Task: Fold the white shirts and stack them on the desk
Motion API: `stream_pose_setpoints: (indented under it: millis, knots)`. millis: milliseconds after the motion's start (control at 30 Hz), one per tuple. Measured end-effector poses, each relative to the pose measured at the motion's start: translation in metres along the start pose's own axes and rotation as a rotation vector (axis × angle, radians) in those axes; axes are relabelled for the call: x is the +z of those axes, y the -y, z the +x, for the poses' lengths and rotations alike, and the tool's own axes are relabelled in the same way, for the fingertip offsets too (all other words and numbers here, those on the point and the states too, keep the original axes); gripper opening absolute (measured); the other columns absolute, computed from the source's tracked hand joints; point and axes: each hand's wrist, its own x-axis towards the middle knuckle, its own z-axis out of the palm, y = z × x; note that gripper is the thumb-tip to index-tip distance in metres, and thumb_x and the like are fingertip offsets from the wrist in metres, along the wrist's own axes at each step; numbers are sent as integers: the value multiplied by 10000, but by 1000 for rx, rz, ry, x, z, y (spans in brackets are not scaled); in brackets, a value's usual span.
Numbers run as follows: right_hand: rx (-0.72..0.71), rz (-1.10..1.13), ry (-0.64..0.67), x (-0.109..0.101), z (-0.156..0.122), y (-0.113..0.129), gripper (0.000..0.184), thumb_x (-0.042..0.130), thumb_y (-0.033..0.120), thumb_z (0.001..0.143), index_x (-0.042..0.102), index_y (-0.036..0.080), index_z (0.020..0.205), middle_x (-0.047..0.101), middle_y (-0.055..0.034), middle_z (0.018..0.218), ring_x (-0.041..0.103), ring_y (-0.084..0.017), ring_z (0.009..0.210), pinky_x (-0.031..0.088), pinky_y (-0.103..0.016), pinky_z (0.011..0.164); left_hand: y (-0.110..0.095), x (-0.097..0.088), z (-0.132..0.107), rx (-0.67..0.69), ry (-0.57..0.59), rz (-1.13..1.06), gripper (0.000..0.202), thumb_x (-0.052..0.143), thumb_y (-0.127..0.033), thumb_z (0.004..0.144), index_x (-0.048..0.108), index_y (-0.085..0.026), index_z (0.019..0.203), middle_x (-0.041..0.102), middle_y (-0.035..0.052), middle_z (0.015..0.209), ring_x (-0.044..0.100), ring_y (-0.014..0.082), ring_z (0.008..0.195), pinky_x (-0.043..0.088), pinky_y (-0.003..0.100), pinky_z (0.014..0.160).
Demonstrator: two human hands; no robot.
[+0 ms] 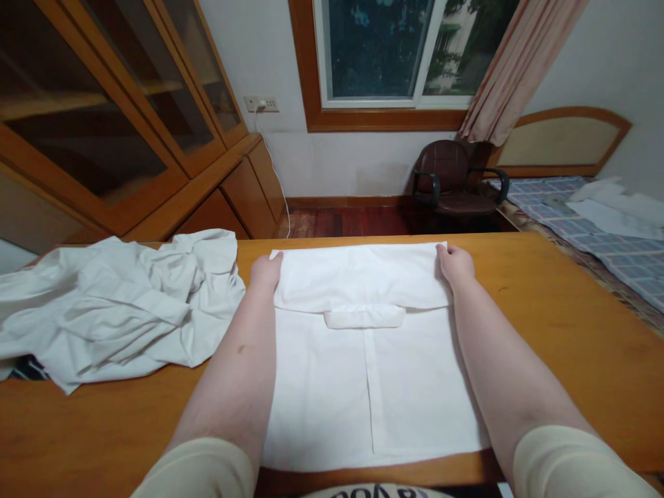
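Note:
A white garment (pixel 321 387) with a collar-like band and a front placket lies flat on the wooden table, its far part folded over toward me. My left hand (pixel 266 270) pinches the far left corner of the folded part. At the far right corner, my right hand (pixel 456 265) grips the fabric between thumb and fingers. The narrow band (pixel 364 317) sticks out from under the fold's near edge, in the middle. Both arms reach forward along the garment's sides.
A crumpled heap of white cloth (pixel 129 297) covers the table's left part. The wooden table (pixel 560 332) extends to the right. Beyond it stand a glass-door cabinet (pixel 155 90), a brown armchair (pixel 449 176) and a bed (pixel 612 228) with white cloth on it.

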Motion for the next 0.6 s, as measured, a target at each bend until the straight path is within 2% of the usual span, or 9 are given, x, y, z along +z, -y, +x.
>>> stream_pose_setpoints:
  millis: [133, 233, 400, 500, 600]
  knots:
    - [-51, 119, -14, 0, 0, -4, 392, 434, 447, 871, 672, 136, 873, 680, -109, 837, 579, -225, 792, 413, -286, 711, 8, 4, -5, -21, 6, -79, 430, 558, -391, 773, 653, -137, 1107, 694, 135, 1056, 648, 265, 971, 488, 321, 812]
    - [-22, 196, -15, -2, 2, 0, 310, 474, 372, 861, 659, 135, 939, 682, -110, 907, 584, -212, 815, 417, -270, 729, 11, -1, -6, -27, 25, -219, 466, 613, -301, 732, 623, -176, 1181, 685, 88, 1110, 650, 224, 967, 487, 285, 821]
    - [28, 276, 14, -3, 3, 4, 326, 521, 295, 833, 627, 130, 1093, 676, -116, 990, 602, -203, 854, 427, -259, 753, 10, -6, -8, -54, 79, -295, 486, 647, -195, 677, 628, -193, 1163, 687, 77, 1105, 650, 225, 953, 493, 292, 821]
    - [16, 261, 17, -1, 5, 2, 346, 515, 307, 834, 623, 135, 1114, 670, -118, 1009, 601, -207, 871, 429, -269, 771, 10, -3, -6, -65, 69, -306, 516, 639, -153, 656, 600, -167, 1170, 690, 91, 1080, 655, 222, 934, 496, 294, 818]
    - [-9, 223, -1, 2, 7, -2, 369, 510, 307, 832, 611, 127, 1139, 657, -129, 1035, 592, -208, 891, 425, -279, 793, 10, 2, -3, -92, 4, -300, 577, 626, -184, 684, 526, -155, 1252, 676, 111, 1105, 645, 228, 971, 495, 312, 842]
